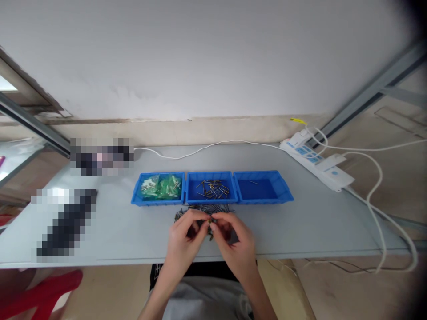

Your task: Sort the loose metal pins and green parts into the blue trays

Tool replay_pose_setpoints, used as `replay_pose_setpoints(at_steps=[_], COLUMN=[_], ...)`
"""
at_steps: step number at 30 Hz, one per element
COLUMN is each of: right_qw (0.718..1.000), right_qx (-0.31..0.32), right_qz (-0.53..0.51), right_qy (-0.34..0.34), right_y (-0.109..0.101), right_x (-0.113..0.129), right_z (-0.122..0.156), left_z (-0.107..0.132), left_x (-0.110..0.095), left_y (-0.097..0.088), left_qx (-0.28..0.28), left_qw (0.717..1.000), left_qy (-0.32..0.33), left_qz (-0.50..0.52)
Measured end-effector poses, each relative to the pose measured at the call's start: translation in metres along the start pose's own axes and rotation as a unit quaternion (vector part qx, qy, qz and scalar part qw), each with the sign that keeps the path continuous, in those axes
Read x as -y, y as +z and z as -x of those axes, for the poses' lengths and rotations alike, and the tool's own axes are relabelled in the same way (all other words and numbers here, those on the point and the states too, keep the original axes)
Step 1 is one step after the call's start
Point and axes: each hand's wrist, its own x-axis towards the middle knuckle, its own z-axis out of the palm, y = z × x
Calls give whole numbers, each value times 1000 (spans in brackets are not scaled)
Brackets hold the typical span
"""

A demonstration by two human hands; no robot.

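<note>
Fingertips of my left hand (188,233) and my right hand (235,233) meet in a pinch near the table's front edge. Between them is a small part with a brassy glint, too small to name. Behind and under my hands lies a pile of thin dark metal pins (207,209), partly hidden by my fingers. Just beyond stand three blue bins in a row. The left bin (158,203) holds green and clear bags of pale pieces. Loose metal pins (216,190) lie in the middle bin (193,200). A single thin pin (253,182) rests in the right bin (263,192).
A white power strip (316,160) with plugs and cables sits at the right rear of the grey table (300,231). One white cable (200,149) runs along the back. Two blurred-out items occupy the left side. A red stool (43,293) shows at lower left.
</note>
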Motion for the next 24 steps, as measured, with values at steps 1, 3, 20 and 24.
replay_pose_setpoints(at_steps=[1,3,20,24], right_qw=[1000,1000,975,967], right_qx=[2,10,51,186], right_qz=[-1,-2,191,165], right_qy=[-8,-24,-99,-64], right_y=[0,0,-31,-44], right_x=[0,1,9,-1], right_z=[0,0,-38,-4], left_z=[0,-1,6,6], left_x=[0,-1,-5,-6], left_y=[0,0,-5,-5], left_qx=[1,2,-107,-93], left_qw=[1000,1000,981,981], left_qy=[-3,-8,-150,-156], left_qz=[0,0,64,73])
